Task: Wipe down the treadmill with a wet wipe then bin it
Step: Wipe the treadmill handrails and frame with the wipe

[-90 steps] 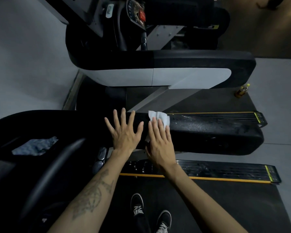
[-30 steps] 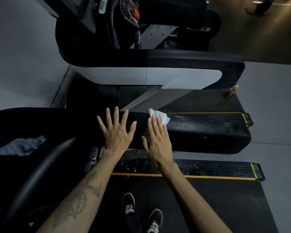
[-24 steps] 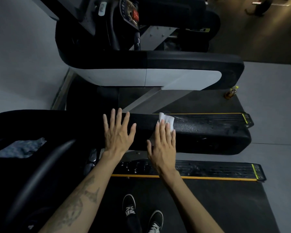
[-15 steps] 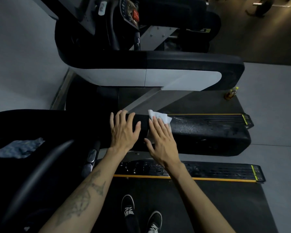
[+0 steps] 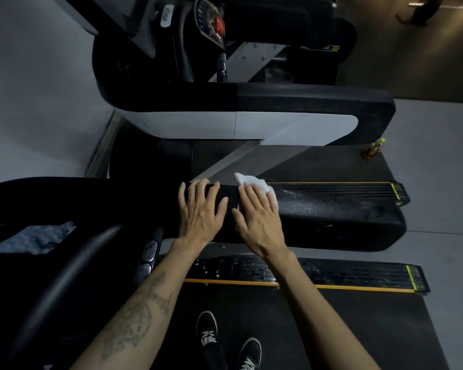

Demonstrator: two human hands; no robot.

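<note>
Head view: the wet wipe (image 5: 254,182) is pressed under the flat, straight-fingered right hand (image 5: 259,217) (left hand (image 5: 201,209) likewise flat, nothing gripped), so slippage off the wet handrail (image 5: 332,209) is possible.

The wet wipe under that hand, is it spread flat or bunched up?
Bunched: the wet wipe pokes out crumpled beyond the fingers of the right hand, which presses it onto the black armrest.
</note>
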